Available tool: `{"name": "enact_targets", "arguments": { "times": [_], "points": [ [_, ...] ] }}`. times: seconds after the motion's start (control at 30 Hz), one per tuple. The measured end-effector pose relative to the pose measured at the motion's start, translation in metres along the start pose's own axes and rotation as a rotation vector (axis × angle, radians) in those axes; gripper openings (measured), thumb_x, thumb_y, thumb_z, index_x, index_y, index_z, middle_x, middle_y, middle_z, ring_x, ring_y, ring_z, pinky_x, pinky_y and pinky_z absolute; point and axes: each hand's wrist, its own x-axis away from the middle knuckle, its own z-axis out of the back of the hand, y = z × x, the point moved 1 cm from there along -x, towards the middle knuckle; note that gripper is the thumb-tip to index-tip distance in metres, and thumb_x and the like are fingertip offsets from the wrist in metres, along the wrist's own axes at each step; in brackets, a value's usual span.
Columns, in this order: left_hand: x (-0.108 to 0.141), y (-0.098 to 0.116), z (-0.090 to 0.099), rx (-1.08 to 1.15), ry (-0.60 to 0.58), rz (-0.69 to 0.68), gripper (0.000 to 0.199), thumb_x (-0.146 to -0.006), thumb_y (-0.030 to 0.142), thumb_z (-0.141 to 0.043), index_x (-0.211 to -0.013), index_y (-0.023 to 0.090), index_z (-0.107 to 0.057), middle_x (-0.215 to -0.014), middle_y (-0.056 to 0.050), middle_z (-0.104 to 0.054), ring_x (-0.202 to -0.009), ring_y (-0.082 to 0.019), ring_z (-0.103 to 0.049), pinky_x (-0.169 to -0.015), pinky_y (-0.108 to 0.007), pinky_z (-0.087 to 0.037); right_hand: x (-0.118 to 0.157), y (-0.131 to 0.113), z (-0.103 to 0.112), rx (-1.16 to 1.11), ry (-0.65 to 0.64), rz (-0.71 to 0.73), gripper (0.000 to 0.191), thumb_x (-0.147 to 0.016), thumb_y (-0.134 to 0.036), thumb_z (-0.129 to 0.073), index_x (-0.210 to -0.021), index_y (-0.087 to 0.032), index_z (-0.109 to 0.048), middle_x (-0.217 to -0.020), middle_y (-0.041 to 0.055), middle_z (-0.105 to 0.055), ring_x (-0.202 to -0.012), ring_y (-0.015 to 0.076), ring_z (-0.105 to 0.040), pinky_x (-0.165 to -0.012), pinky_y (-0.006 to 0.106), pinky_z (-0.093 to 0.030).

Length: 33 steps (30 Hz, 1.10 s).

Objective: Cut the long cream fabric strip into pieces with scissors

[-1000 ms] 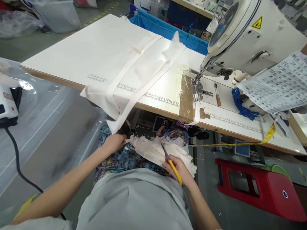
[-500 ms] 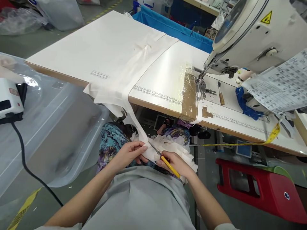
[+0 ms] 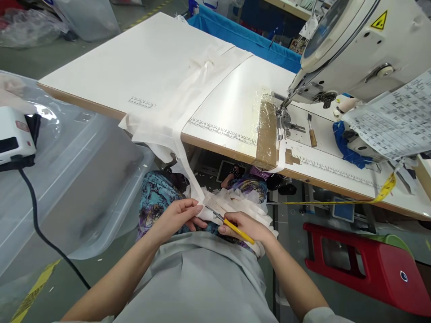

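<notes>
Over my lap, my left hand pinches the end of a pale fabric strip. That strip hangs down from the thin cream fabric lying across the table. My right hand is closed around yellow-handled scissors, whose blades point left at the strip beside my left fingertips. More ruffled pale fabric is heaped on my lap, partly behind my right hand.
At the right of the table stands a sewing machine, with a small wooden-handled tool near it. A clear plastic bin is on the left, a red stool on the lower right. A yellow tape measure hangs at the right edge.
The scissor blades have moved slightly left and down, closer to my left fingers. The strip's lower end has shifted a little to the left. Both hands keep their grips.
</notes>
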Motion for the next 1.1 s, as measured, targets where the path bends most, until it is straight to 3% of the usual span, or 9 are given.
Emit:
{"name": "enact_targets", "arguments": {
  "times": [0.37,0.57,0.83,1.0,1.1],
  "points": [
    [-0.003,-0.001,0.001,-0.005,0.004,-0.004,0.039,-0.07,0.053,-0.074,-0.074,0.017,-0.062,-0.065,-0.005,-0.073,-0.064,-0.02,-0.07,-0.05,-0.022,-0.046,-0.001,-0.007,-0.001,0.39,0.221,0.011,0.05,-0.082,-0.066,-0.06,-0.066,-0.02,-0.045,-0.059,-0.0038,-0.041,-0.053,0.0105,-0.029,-0.052,0.025,-0.018],
    [-0.002,-0.001,0.003,-0.018,-0.013,-0.01,0.04,-0.072,0.055,-0.071,-0.074,0.017,-0.062,-0.065,-0.007,-0.074,-0.06,-0.018,-0.066,-0.05,-0.022,-0.044,0.0,-0.004,-0.002,0.328,0.272,-0.006,0.056,-0.077,-0.069,-0.063,-0.058,-0.02,-0.043,-0.05,-0.0056,-0.034,-0.049,0.0096,-0.025,-0.049,0.024,-0.017],
    [-0.001,-0.003,-0.002,-0.041,-0.026,-0.01,0.042,-0.074,0.058,-0.068,-0.074,0.017,-0.061,-0.065,-0.007,-0.074,-0.055,-0.016,-0.064,-0.049,-0.022,-0.043,-0.003,-0.01,-0.002,0.397,0.275,0.016,0.05,-0.078,-0.066,-0.064,-0.065,-0.021,-0.046,-0.056,-0.004,-0.042,-0.051,0.0101,-0.028,-0.051,0.025,-0.016],
    [0.0,-0.001,0.0,-0.08,-0.026,-0.007,0.043,-0.077,0.06,-0.064,-0.075,0.017,-0.06,-0.068,-0.008,-0.075,-0.062,-0.019,-0.068,-0.052,-0.024,-0.045,-0.003,-0.006,-0.002,0.298,0.29,-0.01,0.054,-0.076,-0.064,-0.066,-0.058,-0.02,-0.042,-0.052,-0.0052,-0.036,-0.05,0.0098,-0.028,-0.05,0.025,-0.017],
    [-0.002,-0.004,-0.009,-0.054,-0.036,-0.019,0.044,-0.077,0.062,-0.063,-0.08,0.019,-0.056,-0.069,-0.006,-0.074,-0.069,-0.021,-0.07,-0.056,-0.024,-0.048,-0.005,-0.006,-0.005,0.142,0.305,0.029,0.046,-0.079,-0.059,-0.065,-0.065,-0.021,-0.045,-0.059,-0.0047,-0.042,-0.055,0.0106,-0.034,-0.051,0.023,-0.023]
  ]
}}
